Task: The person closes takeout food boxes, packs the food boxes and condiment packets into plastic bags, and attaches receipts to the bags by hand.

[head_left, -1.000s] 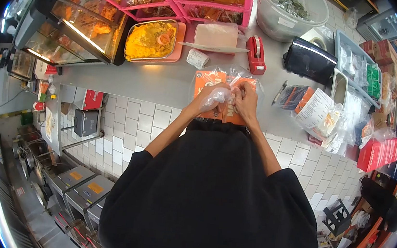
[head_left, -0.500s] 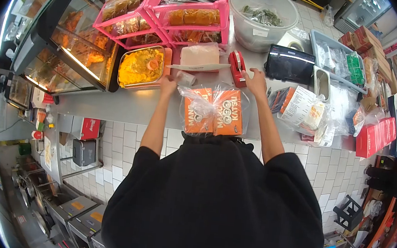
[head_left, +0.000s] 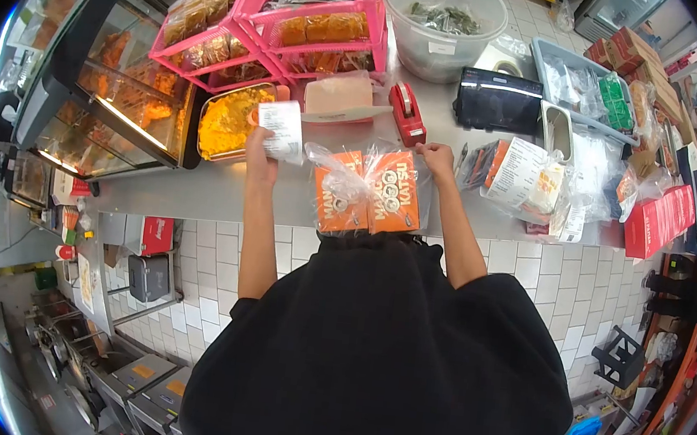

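Observation:
A printed white receipt (head_left: pixel 283 132) is pinched in my left hand (head_left: pixel 261 154), partly over a metal tray of yellow food (head_left: pixel 229 120). At the front end of the red tape dispenser (head_left: pixel 408 115), my right hand (head_left: pixel 437 158) is closed in a pinch. Whatever lies between its fingertips is too small to make out. Between my forearms stand orange printed boxes (head_left: pixel 365 194) inside a clear plastic bag, its top gathered and knotted (head_left: pixel 359 176).
Pink baskets of packets (head_left: pixel 314 23), a heated food cabinet (head_left: pixel 129 84) and a stack of paper (head_left: pixel 340 98) stand left and behind. A large clear bucket (head_left: pixel 439 44), a black box (head_left: pixel 498 102), a blue tray (head_left: pixel 587 90) and bagged items with receipts (head_left: pixel 518 180) lie right.
My left hand has lifted the receipt from the counter and turned its printed side up. My right hand has shifted slightly down along the tape dispenser, its fingers now closed together.

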`<state>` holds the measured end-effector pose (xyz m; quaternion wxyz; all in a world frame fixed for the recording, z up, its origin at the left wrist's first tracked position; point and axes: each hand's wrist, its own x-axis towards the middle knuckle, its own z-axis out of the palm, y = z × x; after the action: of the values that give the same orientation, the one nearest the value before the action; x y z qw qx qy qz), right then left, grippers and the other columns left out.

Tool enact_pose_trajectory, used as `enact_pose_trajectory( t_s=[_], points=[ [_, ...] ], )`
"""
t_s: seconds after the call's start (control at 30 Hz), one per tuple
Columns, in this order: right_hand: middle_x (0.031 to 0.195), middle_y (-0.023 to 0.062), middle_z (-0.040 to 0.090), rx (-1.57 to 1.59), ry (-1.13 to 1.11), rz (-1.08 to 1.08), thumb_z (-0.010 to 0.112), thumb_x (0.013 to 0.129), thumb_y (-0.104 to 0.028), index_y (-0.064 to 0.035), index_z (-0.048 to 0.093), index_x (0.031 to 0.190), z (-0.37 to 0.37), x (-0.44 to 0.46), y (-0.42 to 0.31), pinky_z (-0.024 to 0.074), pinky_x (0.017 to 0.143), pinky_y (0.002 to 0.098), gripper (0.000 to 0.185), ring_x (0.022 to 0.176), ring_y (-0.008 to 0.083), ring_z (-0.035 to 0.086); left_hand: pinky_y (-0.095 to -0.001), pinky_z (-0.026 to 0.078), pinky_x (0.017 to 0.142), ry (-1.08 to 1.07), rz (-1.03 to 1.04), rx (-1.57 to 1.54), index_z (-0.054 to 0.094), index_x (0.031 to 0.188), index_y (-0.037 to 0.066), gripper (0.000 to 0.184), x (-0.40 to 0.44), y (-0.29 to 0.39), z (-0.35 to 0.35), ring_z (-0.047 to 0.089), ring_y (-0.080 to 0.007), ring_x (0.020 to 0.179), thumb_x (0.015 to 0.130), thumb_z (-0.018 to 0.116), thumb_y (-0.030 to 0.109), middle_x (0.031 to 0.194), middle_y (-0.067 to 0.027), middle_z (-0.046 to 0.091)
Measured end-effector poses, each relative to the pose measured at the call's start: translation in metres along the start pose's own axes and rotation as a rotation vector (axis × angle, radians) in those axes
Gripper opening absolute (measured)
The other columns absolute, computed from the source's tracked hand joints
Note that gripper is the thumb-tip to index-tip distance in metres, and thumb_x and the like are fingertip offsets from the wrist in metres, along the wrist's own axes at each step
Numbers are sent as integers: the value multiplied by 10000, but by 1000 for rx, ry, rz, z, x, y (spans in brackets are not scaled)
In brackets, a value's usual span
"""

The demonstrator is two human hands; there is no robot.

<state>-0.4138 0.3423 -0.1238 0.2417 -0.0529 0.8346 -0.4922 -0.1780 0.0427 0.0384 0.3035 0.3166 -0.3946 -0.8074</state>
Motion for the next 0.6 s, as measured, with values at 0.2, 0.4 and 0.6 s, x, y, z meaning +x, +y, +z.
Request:
enact_pose_trajectory(
  t_s=[0.2, 0.4, 0.6],
  points=[
    [812, 173, 737, -347, 111, -93, 786, 808, -304, -83, 796, 838, -20, 14, -34, 533, 730, 364, 223, 781, 290, 721, -427, 562, 914, -268, 64, -110, 618, 1099, -51, 407, -55, 42, 47, 681, -299, 993, 708, 532, 22, 1088, -174, 683],
    [948, 117, 751, -365, -150, -242, 689, 907, -317, -67, 768, 876, -58, -13, -9, 540, 783, 342, 264, 907, 241, 719, -354, 583, 853, -604, 87, -104, 672, 1067, -64, 445, -79, 57, 77, 721, -239, 879, 644, 622, 66, 1046, -154, 730],
    [1269, 201, 623, 828, -616, -358, 565, 1020, -346, -137, 239, 1523, -105, -120, -226, 568, 801, 374, 635, 1003, 245, 696, -318, 543, 826, -860, 156, 205, 707, 969, -49, 349, -111, 58, 110, 711, -230, 859, 699, 694, 172, 981, -115, 735]
  ],
)
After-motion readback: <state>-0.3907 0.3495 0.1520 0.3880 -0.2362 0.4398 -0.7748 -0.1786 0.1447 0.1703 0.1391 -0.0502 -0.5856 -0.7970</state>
